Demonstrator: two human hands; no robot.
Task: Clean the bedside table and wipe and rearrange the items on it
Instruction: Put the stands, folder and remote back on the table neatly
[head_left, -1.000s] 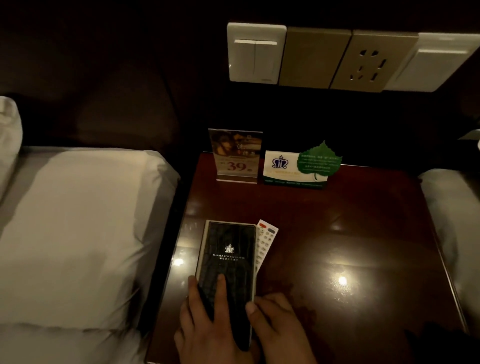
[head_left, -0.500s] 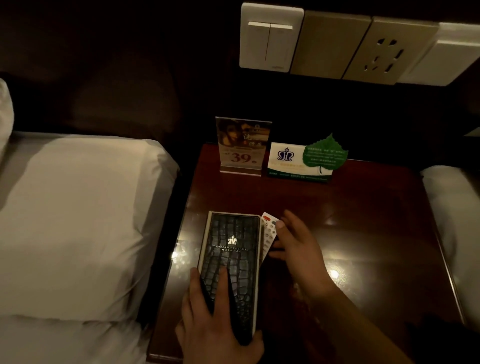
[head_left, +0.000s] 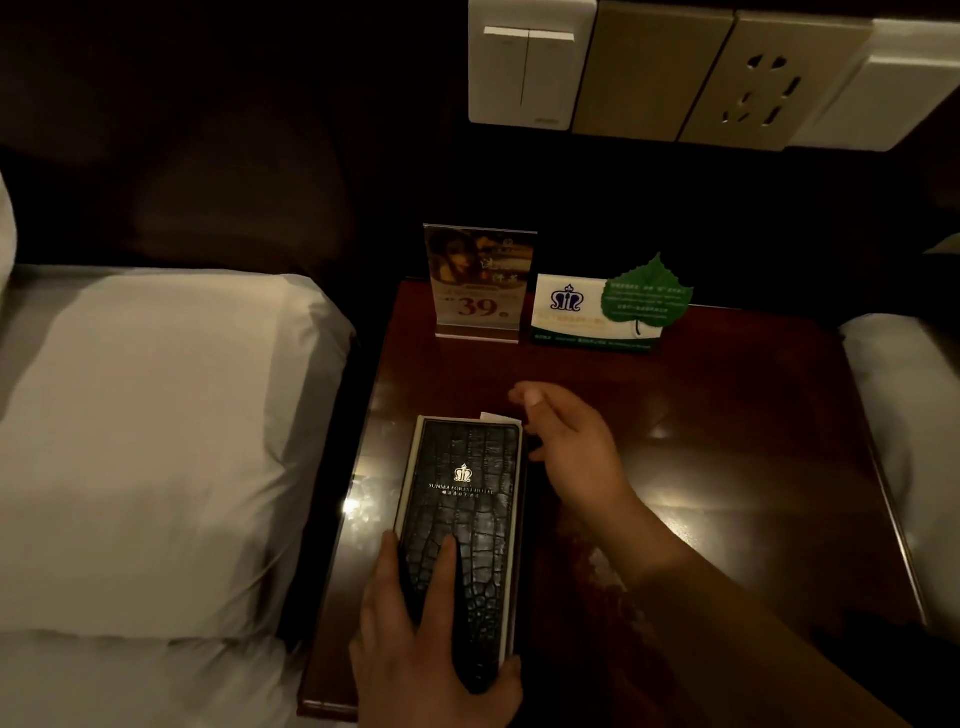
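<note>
A black crocodile-pattern hotel folder (head_left: 462, 483) lies lengthwise along the left side of the dark wooden bedside table (head_left: 727, 467). My left hand (head_left: 431, 649) grips its near end, fingers on the cover and thumb at the near right corner. A white remote control (head_left: 496, 417) lies along the folder's right edge; only its far corner shows. My right hand (head_left: 571, 452) is curled on that end of the remote, covering the rest of it.
An upright acrylic sign reading 39 (head_left: 479, 280) and a white card with a green leaf (head_left: 597, 317) stand at the table's back edge. White beds flank the table, one on the left (head_left: 145, 441) and one on the right (head_left: 904, 415). Wall switches (head_left: 524, 62) hang above.
My right hand moved from the folder's near end up to the remote's far end. The remote shifted in against the folder, so less of it shows. My left hand stayed on the folder.
</note>
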